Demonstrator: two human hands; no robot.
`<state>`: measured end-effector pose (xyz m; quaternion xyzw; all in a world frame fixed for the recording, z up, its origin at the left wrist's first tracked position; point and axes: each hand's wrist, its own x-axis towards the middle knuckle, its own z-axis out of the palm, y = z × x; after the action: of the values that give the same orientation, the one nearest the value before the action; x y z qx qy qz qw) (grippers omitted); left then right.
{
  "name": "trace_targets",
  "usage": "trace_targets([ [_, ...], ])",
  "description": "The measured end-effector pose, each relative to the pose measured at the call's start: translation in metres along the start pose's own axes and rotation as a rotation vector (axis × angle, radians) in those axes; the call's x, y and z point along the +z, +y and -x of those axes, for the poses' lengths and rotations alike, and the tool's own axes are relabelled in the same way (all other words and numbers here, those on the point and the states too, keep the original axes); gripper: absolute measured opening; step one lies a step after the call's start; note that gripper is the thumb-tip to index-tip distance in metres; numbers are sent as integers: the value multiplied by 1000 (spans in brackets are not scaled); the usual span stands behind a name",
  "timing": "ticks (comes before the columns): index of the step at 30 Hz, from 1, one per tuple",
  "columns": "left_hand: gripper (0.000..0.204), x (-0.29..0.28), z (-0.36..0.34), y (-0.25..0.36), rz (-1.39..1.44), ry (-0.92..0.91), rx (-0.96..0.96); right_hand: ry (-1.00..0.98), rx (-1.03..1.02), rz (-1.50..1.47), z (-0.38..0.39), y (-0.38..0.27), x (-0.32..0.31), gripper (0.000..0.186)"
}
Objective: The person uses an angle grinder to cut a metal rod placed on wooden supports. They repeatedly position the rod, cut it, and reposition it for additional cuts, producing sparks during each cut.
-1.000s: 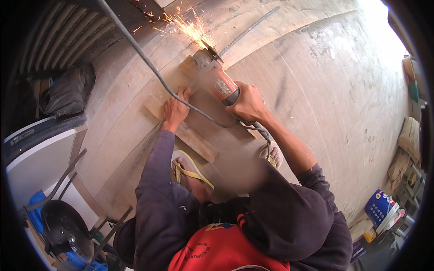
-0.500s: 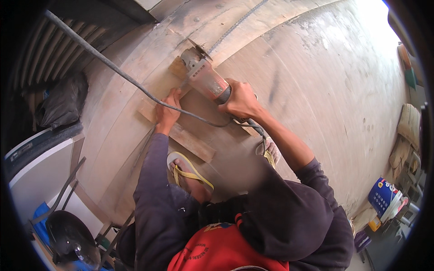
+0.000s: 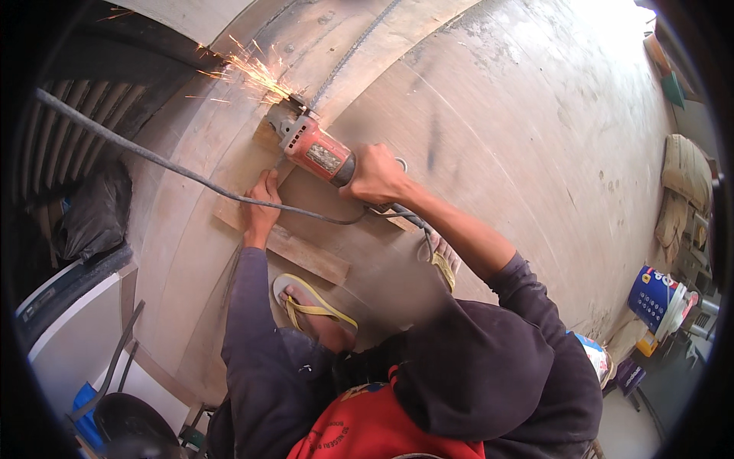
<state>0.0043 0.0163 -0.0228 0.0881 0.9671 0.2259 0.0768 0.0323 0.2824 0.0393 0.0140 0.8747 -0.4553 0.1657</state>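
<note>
My right hand [image 3: 378, 176] is closed around the rear body of a red angle grinder [image 3: 317, 151], which points to the upper left. Its disc touches a ribbed steel bar [image 3: 353, 57], and orange sparks [image 3: 260, 75] fly from the contact toward the upper left. Below the grinder head, my left hand [image 3: 261, 208] is wrapped round the near part of that bar, beside the wooden pieces; its fingertips are partly hidden. A small wood block [image 3: 265, 138] lies under the bar near the grinder head. The grinder's cable [image 3: 183, 170] passes over my left wrist.
A wooden plank [image 3: 310, 256] lies before my sandalled foot [image 3: 313, 306]. Dark bag [image 3: 95, 214] and slatted panel [image 3: 76, 138] stand at left. A blue and white bucket [image 3: 654, 298] and sacks [image 3: 686, 172] line the right side of the concrete floor [image 3: 520, 168].
Sparks now spray from the disc, where none showed before. The grinder has come down against the bar. The whole view has shifted, so both hands appear further left.
</note>
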Motion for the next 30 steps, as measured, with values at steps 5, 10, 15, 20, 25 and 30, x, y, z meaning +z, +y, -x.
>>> trace_targets([
  [5, 38, 1, 0, 0, -8, 3, 8, -6, 15, 12, 1, -2, -2, 48],
  [10, 39, -2, 0, 0, -34, -23, -17, -71, 77, 11, 2, -11, -7, 51],
  [15, 42, -6, 0, 6, -34, -47, -52, -70, 63, 52, 0, -10, -5, 51],
  [20, 46, -5, 0, 3, -72, -66, -71, -73, 81, 27, 0, -11, -5, 53],
  [25, 49, -4, 1, 3, -58, 15, -24, -5, 24, 23, -2, -8, 1, 55],
  [30, 49, -4, 1, 3, -90, -23, -64, -18, 52, -56, -1, -4, 4, 53],
])
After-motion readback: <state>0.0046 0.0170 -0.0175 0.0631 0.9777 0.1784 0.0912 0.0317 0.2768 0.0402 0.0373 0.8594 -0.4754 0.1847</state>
